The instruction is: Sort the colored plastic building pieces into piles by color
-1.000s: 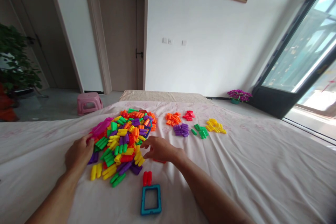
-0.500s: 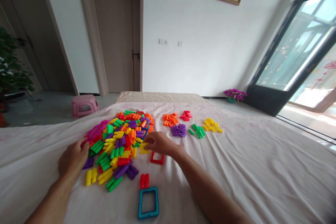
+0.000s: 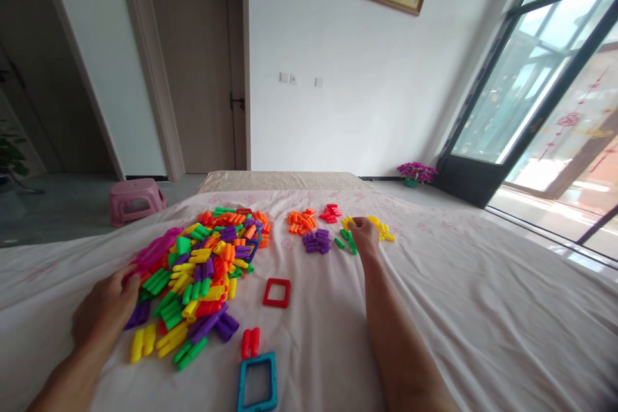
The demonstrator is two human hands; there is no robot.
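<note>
My left hand [image 3: 107, 299] is closed at the near end of a pink plastic piece [image 3: 157, 251], its fingertips partly hidden. That piece lies along the left side of a mixed heap of tube-shaped plastic building blocks [image 3: 212, 270] in green, yellow, purple, orange and red. Out to the right, my right hand [image 3: 365, 235] pinches a yellow building block [image 3: 347, 224]. Beside it is a small pile of yellow blocks [image 3: 385, 230], partly behind the hand. A green pile [image 3: 348, 241] sits just left of and below my fingers.
Orange [image 3: 302, 221], purple [image 3: 317, 241] and red [image 3: 331, 213] block piles stand apart right of the heap. Nearer lie a red square frame [image 3: 277, 293], a red block [image 3: 250, 342] and a blue square frame [image 3: 257, 381]. A pale cloth [image 3: 318, 335] covers the table.
My right hand has moved from the heap's right edge to the yellow pile, carrying the yellow block. The left hand stays by the pink piece. The view has turned slightly right.
</note>
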